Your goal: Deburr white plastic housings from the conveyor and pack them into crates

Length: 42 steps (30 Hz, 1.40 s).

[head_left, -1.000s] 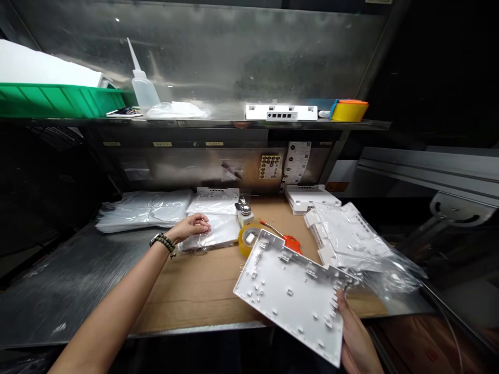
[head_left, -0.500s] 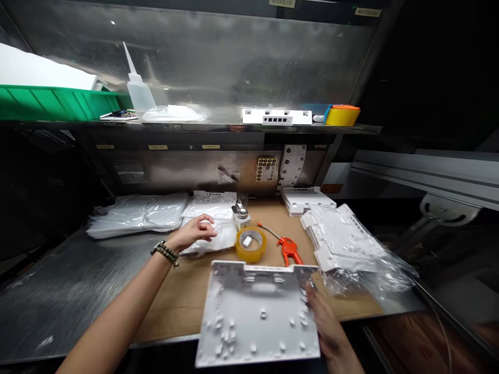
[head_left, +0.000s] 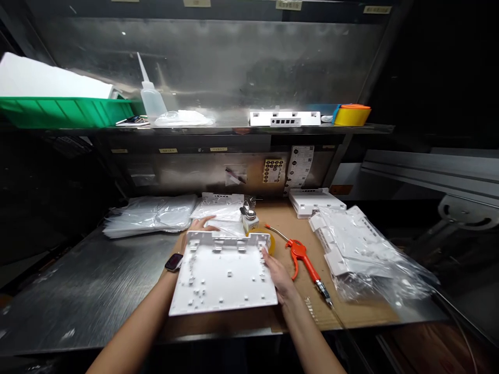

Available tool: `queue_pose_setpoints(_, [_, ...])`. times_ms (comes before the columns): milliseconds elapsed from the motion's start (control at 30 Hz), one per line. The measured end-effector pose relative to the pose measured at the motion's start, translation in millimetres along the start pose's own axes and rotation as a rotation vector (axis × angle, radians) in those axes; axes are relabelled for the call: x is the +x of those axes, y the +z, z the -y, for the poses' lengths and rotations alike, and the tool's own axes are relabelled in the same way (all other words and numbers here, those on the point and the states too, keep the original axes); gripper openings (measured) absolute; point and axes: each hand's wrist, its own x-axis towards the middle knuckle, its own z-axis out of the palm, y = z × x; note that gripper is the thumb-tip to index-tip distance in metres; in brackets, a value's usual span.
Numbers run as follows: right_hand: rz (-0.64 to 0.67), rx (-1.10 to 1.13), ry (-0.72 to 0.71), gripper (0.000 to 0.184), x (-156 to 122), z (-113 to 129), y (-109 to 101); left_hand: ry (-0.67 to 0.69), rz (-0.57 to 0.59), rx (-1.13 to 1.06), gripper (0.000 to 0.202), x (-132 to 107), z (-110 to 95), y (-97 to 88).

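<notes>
A white plastic housing panel (head_left: 230,280) with small posts and clips on its inner face is held tilted toward me above the bench front. My right hand (head_left: 277,271) grips its right edge, with the thumb on the near face. My left hand (head_left: 199,225) is partly hidden behind the panel's upper left corner. Its visible fingers are apart and stretched over a white part in clear plastic (head_left: 226,227). Just behind the panel, a yellow tape roll (head_left: 272,243) is mostly covered. An orange air blow gun (head_left: 299,250) lies to the right of my right hand.
Flat plastic bags (head_left: 150,215) are stacked at back left. Bagged white housings (head_left: 351,239) lie at right, with another white housing (head_left: 317,201) behind. A metal-topped dispenser (head_left: 250,218) stands mid-bench. The shelf above holds a green bin (head_left: 66,113) and a squeeze bottle (head_left: 153,101).
The panel has moved left and up in view, now covering most of the tape roll. My left hand has turned and gone partly behind it. More of the blow gun shows.
</notes>
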Motion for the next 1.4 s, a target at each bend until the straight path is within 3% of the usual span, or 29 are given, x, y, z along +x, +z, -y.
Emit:
queue_pose_setpoints(67, [-0.061, 0.028, 0.011, 0.073, -14, 5, -12, 0.01, -0.049, 0.064, 0.042, -2, -10, -3.3])
queue_pose_setpoints(133, [-0.198, 0.069, -0.056, 0.075, -31, 7, -19, 0.036, -0.02, 0.086, 0.051, 1, -21, -2.7])
queue_pose_setpoints(233, [-0.569, 0.045, -0.373, 0.069, -58, -3, -24, 0.125, 0.113, 0.068, 0.062, 10, -37, 2.0])
queue_pose_setpoints(300, [-0.708, -0.145, -0.614, 0.062, -73, -20, -28, 0.182, 0.176, 0.046, 0.069, 18, -43, 6.8])
queue_pose_setpoints(400, [-0.618, -0.577, -0.882, 0.055, -84, -50, -35, 0.222, 0.186, 0.028, 0.073, 28, -51, 15.2])
queue_pose_setpoints(500, [-0.444, -0.864, -0.996, 0.05, -86, -72, -34, 0.244, 0.097, 0.049, 0.067, 30, -57, 21.6])
queue_pose_setpoints(567, [-0.401, -0.902, -0.974, 0.05, -87, -78, -28, 0.261, -0.004, 0.099, 0.06, 26, -61, 23.7])
queue_pose_setpoints(667, [-0.444, -0.882, -0.88, 0.054, -91, -74, -16, 0.295, -0.128, 0.236, 0.05, 13, -71, 26.6])
queue_pose_setpoints(767, [-0.558, -0.798, -0.693, 0.063, -94, -56, -11, 0.386, -0.114, 0.365, 0.046, -9, -85, 33.4])
queue_pose_setpoints(867, [-0.674, -0.496, -0.512, 0.075, -94, -30, -17, 0.442, -0.059, 0.53, 0.069, -35, -100, 42.6])
queue_pose_setpoints(1000, [-0.756, -0.149, -0.469, 0.08, -101, -5, -26, 0.244, 0.041, 0.716, 0.109, -68, -115, 53.6])
queue_pose_setpoints(1100, [-0.81, -0.218, -0.538, 0.07, -109, -6, -23, 0.309, 0.104, 0.423, 0.118, -84, -134, 65.5])
queue_pose_setpoints(1233, [-0.711, -0.529, -0.725, 0.052, -113, -18, -10, 0.446, 0.232, 0.007, 0.114, -103, -179, 96.7])
queue_pose_setpoints(1300, [-0.771, -0.629, -0.738, 0.039, -114, -21, -8, 0.488, 0.406, -0.105, 0.105, -120, -201, 117.1])
queue_pose_setpoints(1400, [-0.951, -0.657, -0.704, 0.04, -116, -15, -18, 0.627, 0.734, -0.239, 0.079, -154, -219, 140.5])
